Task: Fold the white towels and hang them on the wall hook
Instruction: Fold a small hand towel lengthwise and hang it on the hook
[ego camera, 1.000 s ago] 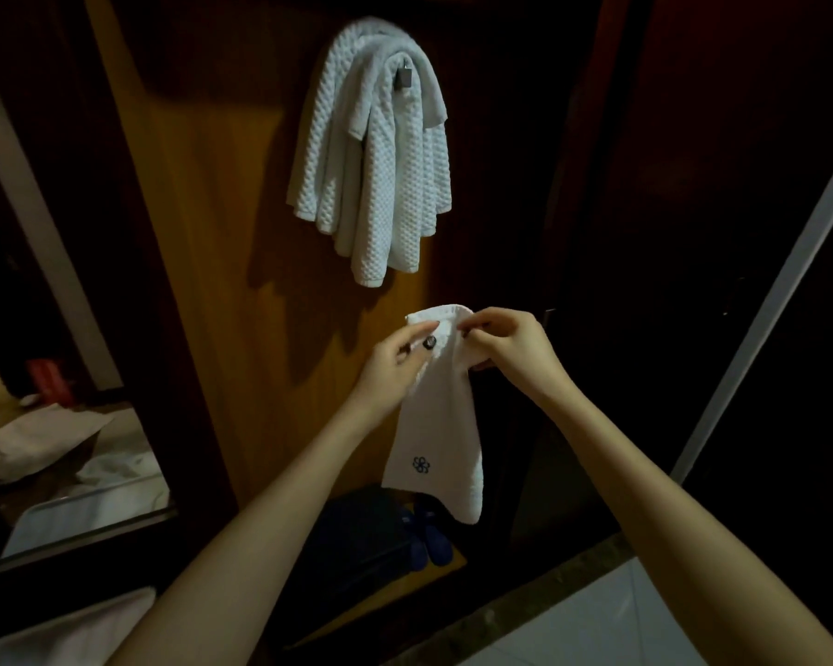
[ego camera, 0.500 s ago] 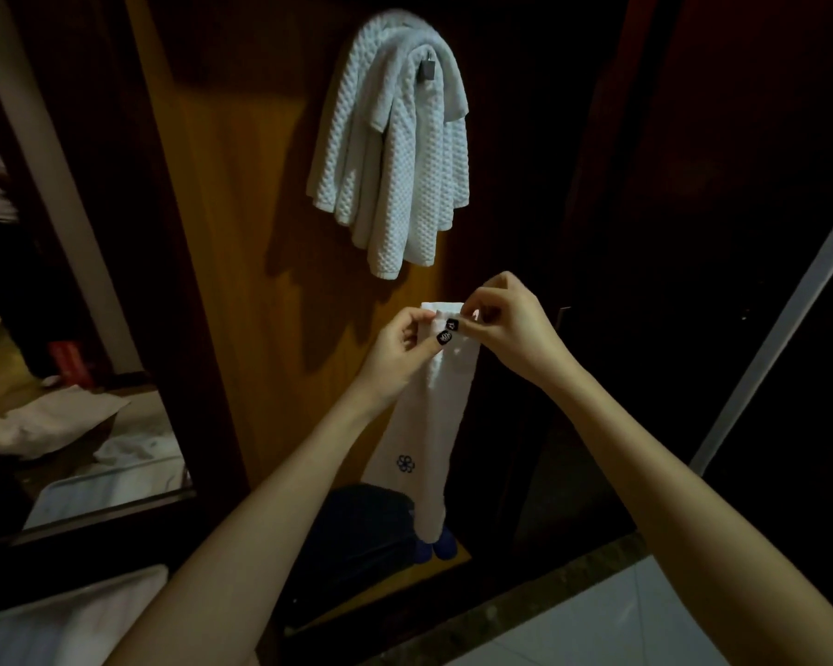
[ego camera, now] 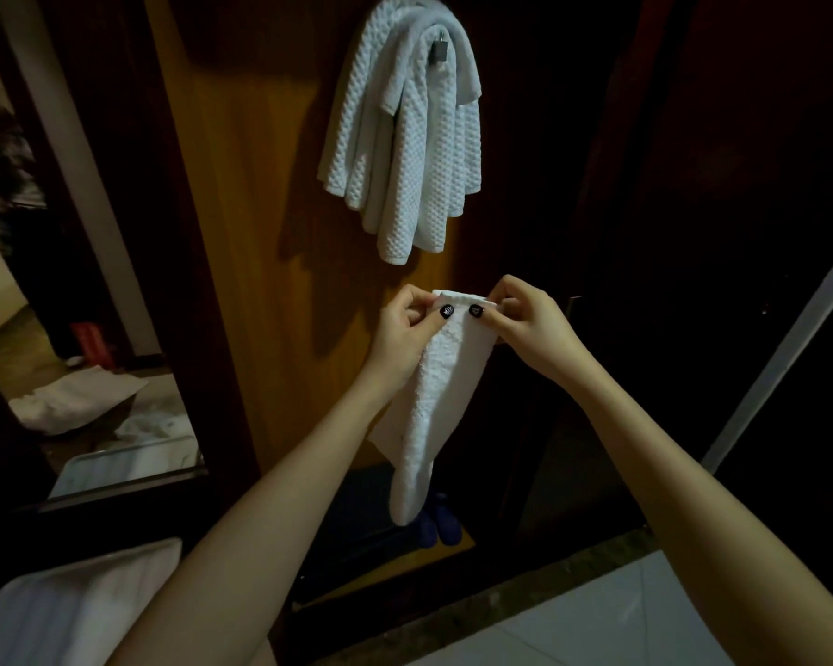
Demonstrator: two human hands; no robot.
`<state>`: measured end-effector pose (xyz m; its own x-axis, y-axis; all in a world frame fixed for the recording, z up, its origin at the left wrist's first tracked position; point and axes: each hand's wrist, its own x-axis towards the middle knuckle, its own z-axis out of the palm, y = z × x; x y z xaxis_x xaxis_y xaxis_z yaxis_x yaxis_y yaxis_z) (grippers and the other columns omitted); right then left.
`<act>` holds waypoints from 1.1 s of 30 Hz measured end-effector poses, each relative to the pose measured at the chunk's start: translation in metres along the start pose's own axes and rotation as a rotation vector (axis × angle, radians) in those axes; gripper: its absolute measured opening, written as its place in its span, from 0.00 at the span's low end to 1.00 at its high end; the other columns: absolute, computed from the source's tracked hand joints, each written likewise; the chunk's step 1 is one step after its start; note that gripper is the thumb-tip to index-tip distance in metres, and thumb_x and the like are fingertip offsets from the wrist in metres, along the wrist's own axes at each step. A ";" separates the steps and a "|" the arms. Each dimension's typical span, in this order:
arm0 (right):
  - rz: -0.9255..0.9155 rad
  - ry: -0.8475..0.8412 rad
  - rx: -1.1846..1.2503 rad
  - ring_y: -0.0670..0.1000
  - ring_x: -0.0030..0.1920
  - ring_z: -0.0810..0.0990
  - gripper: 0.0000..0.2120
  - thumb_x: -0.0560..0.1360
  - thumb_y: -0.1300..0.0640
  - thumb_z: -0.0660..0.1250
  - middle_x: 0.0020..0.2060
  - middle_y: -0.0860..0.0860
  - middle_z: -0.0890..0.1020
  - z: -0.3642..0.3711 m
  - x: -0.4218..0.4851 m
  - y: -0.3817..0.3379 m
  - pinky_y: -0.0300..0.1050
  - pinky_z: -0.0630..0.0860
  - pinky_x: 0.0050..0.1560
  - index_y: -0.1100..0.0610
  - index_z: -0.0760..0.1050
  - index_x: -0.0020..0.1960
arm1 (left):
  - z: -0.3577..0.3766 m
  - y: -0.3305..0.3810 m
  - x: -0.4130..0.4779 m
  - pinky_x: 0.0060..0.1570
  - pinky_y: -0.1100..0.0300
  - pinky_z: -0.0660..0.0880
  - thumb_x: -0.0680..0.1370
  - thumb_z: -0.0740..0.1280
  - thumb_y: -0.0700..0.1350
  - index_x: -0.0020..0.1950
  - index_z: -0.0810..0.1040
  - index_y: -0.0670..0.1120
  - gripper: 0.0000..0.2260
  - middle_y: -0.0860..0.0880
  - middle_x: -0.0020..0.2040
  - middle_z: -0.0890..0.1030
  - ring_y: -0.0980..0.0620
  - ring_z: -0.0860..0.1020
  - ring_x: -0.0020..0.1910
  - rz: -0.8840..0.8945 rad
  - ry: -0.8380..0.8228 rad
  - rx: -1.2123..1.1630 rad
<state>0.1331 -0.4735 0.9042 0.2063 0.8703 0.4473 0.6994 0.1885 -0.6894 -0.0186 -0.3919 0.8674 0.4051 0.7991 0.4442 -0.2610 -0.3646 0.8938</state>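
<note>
A small white towel (ego camera: 436,401) hangs folded into a narrow strip in front of the wooden wall panel (ego camera: 260,194). My left hand (ego camera: 407,336) pinches its top edge on the left, and my right hand (ego camera: 525,324) pinches the same edge on the right, thumbs close together. Above them, several white waffle-textured towels (ego camera: 405,137) hang draped over a metal wall hook (ego camera: 439,49). The held towel's top edge is a short way below the hanging towels' lower ends.
A mirror (ego camera: 83,329) on the left reflects white cloths and a tray. A white tray (ego camera: 63,612) sits at the lower left. Dark blue slippers (ego camera: 436,523) stand on the floor below the towel. Dark door panels (ego camera: 693,233) fill the right side.
The held towel has been folded narrower; its flower emblem no longer shows. Both hands have drawn closer together on the top edge.
</note>
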 end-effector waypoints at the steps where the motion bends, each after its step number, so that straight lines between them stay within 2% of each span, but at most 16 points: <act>1: -0.017 0.028 -0.003 0.60 0.43 0.82 0.09 0.78 0.52 0.67 0.39 0.59 0.81 0.000 0.000 0.000 0.62 0.79 0.41 0.56 0.71 0.44 | 0.002 0.001 0.000 0.36 0.51 0.71 0.78 0.67 0.41 0.47 0.72 0.47 0.05 0.38 0.36 0.78 0.44 0.75 0.37 0.013 0.007 -0.008; 3: -0.021 0.106 0.053 0.56 0.42 0.81 0.07 0.77 0.54 0.68 0.41 0.56 0.80 0.000 0.001 0.001 0.58 0.78 0.41 0.55 0.71 0.47 | 0.008 0.003 0.000 0.37 0.48 0.68 0.79 0.66 0.41 0.50 0.69 0.50 0.07 0.28 0.38 0.75 0.42 0.73 0.37 0.035 0.020 -0.041; 4: 0.011 0.132 0.131 0.53 0.44 0.82 0.08 0.77 0.55 0.69 0.43 0.54 0.80 0.000 0.000 0.001 0.56 0.79 0.43 0.55 0.71 0.51 | 0.011 0.004 0.000 0.38 0.47 0.69 0.79 0.66 0.40 0.51 0.67 0.51 0.09 0.27 0.39 0.75 0.41 0.73 0.38 0.035 0.036 -0.064; 5: 0.065 0.130 0.228 0.51 0.46 0.83 0.12 0.76 0.55 0.70 0.46 0.53 0.81 0.000 -0.001 0.002 0.52 0.80 0.45 0.54 0.70 0.57 | 0.014 0.005 0.001 0.39 0.46 0.71 0.79 0.66 0.40 0.52 0.66 0.51 0.10 0.30 0.39 0.77 0.42 0.75 0.38 0.028 0.063 -0.093; 7: 0.178 0.060 0.385 0.49 0.49 0.84 0.23 0.75 0.54 0.72 0.51 0.54 0.83 0.002 -0.005 0.006 0.47 0.82 0.49 0.54 0.68 0.66 | 0.018 0.006 0.003 0.40 0.51 0.78 0.78 0.66 0.39 0.53 0.66 0.49 0.11 0.43 0.42 0.82 0.47 0.81 0.40 -0.005 0.129 -0.187; 11: 0.208 -0.058 0.373 0.49 0.49 0.85 0.11 0.76 0.51 0.70 0.50 0.52 0.85 0.009 -0.016 0.021 0.52 0.82 0.53 0.57 0.79 0.55 | 0.021 -0.001 0.005 0.38 0.64 0.78 0.77 0.67 0.40 0.57 0.67 0.45 0.12 0.47 0.46 0.82 0.57 0.83 0.41 -0.046 0.165 -0.302; 16: 0.146 0.016 0.420 0.54 0.51 0.83 0.08 0.78 0.57 0.67 0.50 0.56 0.83 0.011 -0.015 0.029 0.52 0.81 0.51 0.59 0.77 0.55 | 0.026 -0.015 0.008 0.40 0.65 0.78 0.78 0.66 0.42 0.64 0.65 0.46 0.16 0.48 0.48 0.81 0.57 0.82 0.43 -0.075 0.110 -0.211; 19: 0.171 0.105 0.441 0.60 0.54 0.81 0.09 0.79 0.59 0.66 0.53 0.61 0.81 0.008 -0.006 0.037 0.59 0.80 0.54 0.63 0.75 0.56 | 0.031 -0.033 0.009 0.46 0.65 0.77 0.77 0.68 0.41 0.63 0.63 0.47 0.19 0.48 0.55 0.77 0.52 0.78 0.54 -0.061 0.071 -0.061; 23: 0.255 0.235 0.483 0.59 0.55 0.80 0.10 0.80 0.58 0.63 0.56 0.60 0.79 0.004 0.008 0.052 0.60 0.79 0.57 0.62 0.73 0.60 | 0.037 -0.072 -0.004 0.45 0.73 0.70 0.73 0.73 0.47 0.53 0.69 0.45 0.16 0.51 0.51 0.71 0.53 0.73 0.50 -0.098 0.083 0.314; 24: 0.269 0.256 0.483 0.58 0.55 0.80 0.10 0.81 0.58 0.63 0.55 0.59 0.79 0.004 0.011 0.058 0.59 0.78 0.56 0.61 0.73 0.60 | 0.037 -0.084 -0.007 0.47 0.71 0.69 0.73 0.73 0.49 0.55 0.71 0.44 0.17 0.50 0.54 0.71 0.50 0.72 0.53 -0.162 0.037 0.376; 25: 0.279 0.273 0.481 0.57 0.54 0.79 0.09 0.81 0.57 0.62 0.54 0.59 0.78 0.003 0.015 0.064 0.58 0.77 0.55 0.60 0.72 0.59 | 0.037 -0.094 -0.010 0.53 0.65 0.71 0.73 0.73 0.50 0.60 0.72 0.42 0.21 0.48 0.59 0.72 0.47 0.72 0.59 -0.254 -0.026 0.383; 26: 0.287 0.289 0.482 0.57 0.52 0.78 0.08 0.81 0.57 0.62 0.52 0.59 0.77 0.003 0.018 0.070 0.59 0.76 0.54 0.59 0.72 0.57 | 0.036 -0.103 -0.012 0.58 0.59 0.71 0.73 0.73 0.50 0.66 0.69 0.41 0.27 0.47 0.64 0.71 0.45 0.70 0.64 -0.353 -0.081 0.345; 27: 0.292 0.303 0.480 0.57 0.50 0.76 0.07 0.81 0.57 0.62 0.51 0.58 0.76 0.001 0.023 0.077 0.58 0.76 0.53 0.59 0.72 0.57 | 0.036 -0.113 -0.013 0.59 0.55 0.73 0.73 0.74 0.48 0.70 0.67 0.39 0.30 0.45 0.67 0.71 0.44 0.70 0.66 -0.423 -0.129 0.285; 29: 0.306 0.326 0.482 0.56 0.48 0.75 0.06 0.81 0.57 0.61 0.48 0.57 0.75 -0.003 0.032 0.088 0.56 0.76 0.49 0.59 0.72 0.55 | 0.039 -0.130 -0.014 0.53 0.57 0.75 0.73 0.73 0.42 0.69 0.68 0.38 0.27 0.43 0.66 0.73 0.44 0.74 0.63 -0.480 -0.189 0.252; 31: 0.333 0.363 0.508 0.50 0.41 0.74 0.04 0.81 0.57 0.61 0.41 0.52 0.74 -0.008 0.041 0.100 0.49 0.74 0.41 0.56 0.71 0.48 | 0.044 -0.147 -0.008 0.47 0.59 0.75 0.74 0.72 0.39 0.63 0.72 0.37 0.20 0.42 0.61 0.76 0.43 0.77 0.58 -0.531 -0.199 0.305; 33: 0.344 0.411 0.502 0.46 0.33 0.67 0.10 0.81 0.57 0.61 0.34 0.48 0.68 -0.014 0.051 0.116 0.43 0.66 0.35 0.53 0.66 0.41 | 0.048 -0.167 0.000 0.41 0.63 0.74 0.72 0.73 0.38 0.57 0.76 0.36 0.16 0.41 0.55 0.80 0.48 0.80 0.49 -0.584 -0.190 0.308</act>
<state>0.2347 -0.4142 0.8548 0.6666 0.6955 0.2684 0.1714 0.2074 -0.9631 0.0669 -0.3533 0.7210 0.5575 0.8187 -0.1377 0.2964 -0.0413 0.9542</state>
